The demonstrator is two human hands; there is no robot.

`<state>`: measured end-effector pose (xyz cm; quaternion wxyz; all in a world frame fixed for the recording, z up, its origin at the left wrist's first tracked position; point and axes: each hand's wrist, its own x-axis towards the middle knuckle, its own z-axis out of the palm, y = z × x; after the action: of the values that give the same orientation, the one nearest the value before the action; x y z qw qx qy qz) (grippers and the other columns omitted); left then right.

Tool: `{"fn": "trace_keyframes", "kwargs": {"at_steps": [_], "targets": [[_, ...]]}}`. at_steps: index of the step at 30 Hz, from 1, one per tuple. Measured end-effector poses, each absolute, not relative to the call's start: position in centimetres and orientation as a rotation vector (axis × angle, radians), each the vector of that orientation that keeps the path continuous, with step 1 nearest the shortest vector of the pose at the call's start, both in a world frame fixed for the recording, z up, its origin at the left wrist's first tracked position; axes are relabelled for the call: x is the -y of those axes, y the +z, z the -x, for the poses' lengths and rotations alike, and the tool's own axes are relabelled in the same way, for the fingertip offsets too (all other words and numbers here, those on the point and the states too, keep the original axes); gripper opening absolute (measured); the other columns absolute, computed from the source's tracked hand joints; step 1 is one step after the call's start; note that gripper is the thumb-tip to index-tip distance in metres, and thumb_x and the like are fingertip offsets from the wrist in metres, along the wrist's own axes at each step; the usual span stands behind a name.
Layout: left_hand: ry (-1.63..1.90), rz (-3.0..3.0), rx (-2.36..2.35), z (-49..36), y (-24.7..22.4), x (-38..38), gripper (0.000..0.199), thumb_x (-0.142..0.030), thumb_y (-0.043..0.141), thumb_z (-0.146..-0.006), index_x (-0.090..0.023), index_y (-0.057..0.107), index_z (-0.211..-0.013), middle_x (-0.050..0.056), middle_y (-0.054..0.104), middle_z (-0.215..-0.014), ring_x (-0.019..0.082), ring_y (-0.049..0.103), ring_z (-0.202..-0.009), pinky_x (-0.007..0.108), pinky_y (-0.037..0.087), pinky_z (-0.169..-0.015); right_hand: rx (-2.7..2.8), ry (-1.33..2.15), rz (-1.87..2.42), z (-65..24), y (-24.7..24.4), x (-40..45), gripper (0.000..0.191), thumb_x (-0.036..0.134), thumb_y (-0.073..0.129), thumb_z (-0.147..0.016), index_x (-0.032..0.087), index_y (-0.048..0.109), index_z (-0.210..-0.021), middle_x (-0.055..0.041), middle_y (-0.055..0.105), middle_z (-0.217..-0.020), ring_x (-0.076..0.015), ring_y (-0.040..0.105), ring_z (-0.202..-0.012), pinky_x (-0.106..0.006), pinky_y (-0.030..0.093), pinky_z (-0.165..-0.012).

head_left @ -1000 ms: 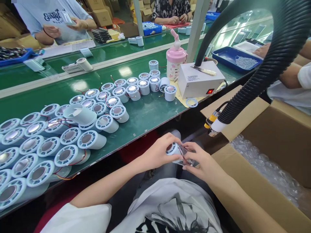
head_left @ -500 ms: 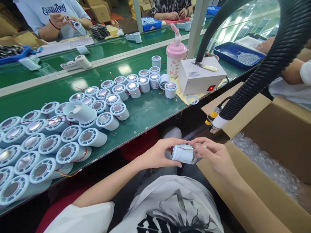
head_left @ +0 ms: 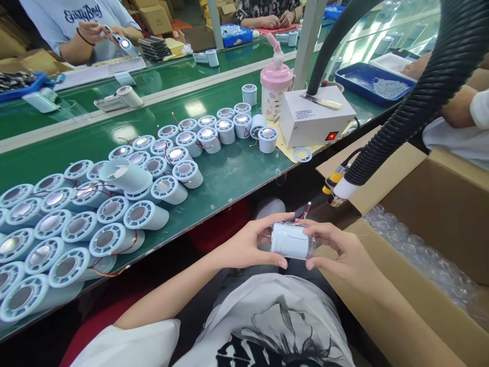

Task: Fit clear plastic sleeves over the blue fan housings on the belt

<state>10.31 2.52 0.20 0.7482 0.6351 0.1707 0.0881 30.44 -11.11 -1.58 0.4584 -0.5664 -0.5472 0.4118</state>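
Note:
Above my lap I hold a light-blue cylindrical housing (head_left: pixel 290 241) between both hands, lying on its side. My left hand (head_left: pixel 254 239) is closed round its left end, thumb below and fingers above. My right hand (head_left: pixel 340 250) grips the right end, where a clear plastic cup (head_left: pixel 312 245) fits over the housing. Thin red wires (head_left: pixel 304 214) with a small white connector stick up above it. To the left, many similar light-blue housings (head_left: pixel 143 215) stand or lean in rows on the green bench, most with round metal discs on top and thin wires.
An open cardboard box (head_left: pixel 382 285) of clear plastic cups (head_left: pixel 416 255) stands at my right. Above it hangs a nozzle (head_left: pixel 336 186) on a black corrugated hose. A white box with a red switch (head_left: pixel 317 120) and a pink-lidded cup (head_left: pixel 277 81) stand on the bench (head_left: pixel 229 176). Co-workers sit around.
The housing has turned in my hands, and its wires now stand up above it. My right fingers have spread from the cup's end to grip around it.

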Motion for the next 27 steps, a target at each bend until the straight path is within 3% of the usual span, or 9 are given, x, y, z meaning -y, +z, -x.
{"fn": "trace_keyframes", "kwargs": {"at_steps": [4, 8, 14, 22, 27], "targets": [[0.207, -1.245, -0.45, -12.3, -0.7, -3.4, 0.086, -0.018, 0.086, -0.06, -0.023, 0.047, -0.137, 0.012, 0.059, -0.133, 0.026, 0.058, -0.119, 0.04, 0.045, -0.102, 1.077, 1.022, 1.288, -29.9, -3.3, 10.6, 0.04, 0.034, 0.079, -0.075, 0.025, 0.057, -0.107, -0.0105, 0.062, -0.129, -0.0288, 0.06, -0.116, -0.046, 0.053, -0.095], [0.197, -1.203, -0.512, -17.1, -1.9, -4.8, 0.072, -0.026, 0.087, -0.058, -0.014, 0.059, -0.123, 0.014, 0.067, -0.119, 0.025, 0.063, -0.109, 0.041, 0.046, -0.098, 0.784, 0.778, 1.305, -29.8, -6.3, 10.4, 0.044, 0.044, 0.076, -0.075, 0.024, 0.051, -0.105, -0.0129, 0.066, -0.118, -0.0273, 0.066, -0.105, -0.044, 0.056, -0.087], [0.116, -1.263, -0.389, -22.0, -1.7, -5.9, 0.055, -0.03, 0.086, -0.059, -0.012, 0.066, -0.107, 0.011, 0.07, -0.107, 0.022, 0.065, -0.099, 0.037, 0.046, -0.094, 0.722, 0.599, 1.341, -31.5, -8.0, 10.4, 0.042, 0.044, 0.07, -0.079, 0.023, 0.048, -0.107, -0.0142, 0.065, -0.117, -0.0271, 0.065, -0.106, -0.046, 0.054, -0.09], [0.08, -1.386, -0.336, -17.3, -1.5, -5.6, 0.082, -0.02, 0.086, -0.059, -0.022, 0.05, -0.133, 0.012, 0.06, -0.127, 0.022, 0.061, -0.108, 0.038, 0.049, -0.094, 0.959, 0.734, 1.317, -31.6, -6.2, 11.3, 0.04, 0.025, 0.081, -0.071, 0.025, 0.059, -0.104, -0.0083, 0.065, -0.125, -0.0265, 0.06, -0.117, -0.043, 0.053, -0.095], [0.147, -1.581, -0.254, -12.8, -0.8, -3.5, 0.072, -0.023, 0.082, -0.067, -0.024, 0.052, -0.133, 0.012, 0.056, -0.135, 0.027, 0.055, -0.122, 0.04, 0.047, -0.101, 1.341, 0.665, 1.471, -30.4, -3.7, 12.9, 0.037, 0.026, 0.079, -0.075, 0.026, 0.06, -0.107, -0.007, 0.064, -0.128, -0.0266, 0.061, -0.116, -0.042, 0.05, -0.1]]}}
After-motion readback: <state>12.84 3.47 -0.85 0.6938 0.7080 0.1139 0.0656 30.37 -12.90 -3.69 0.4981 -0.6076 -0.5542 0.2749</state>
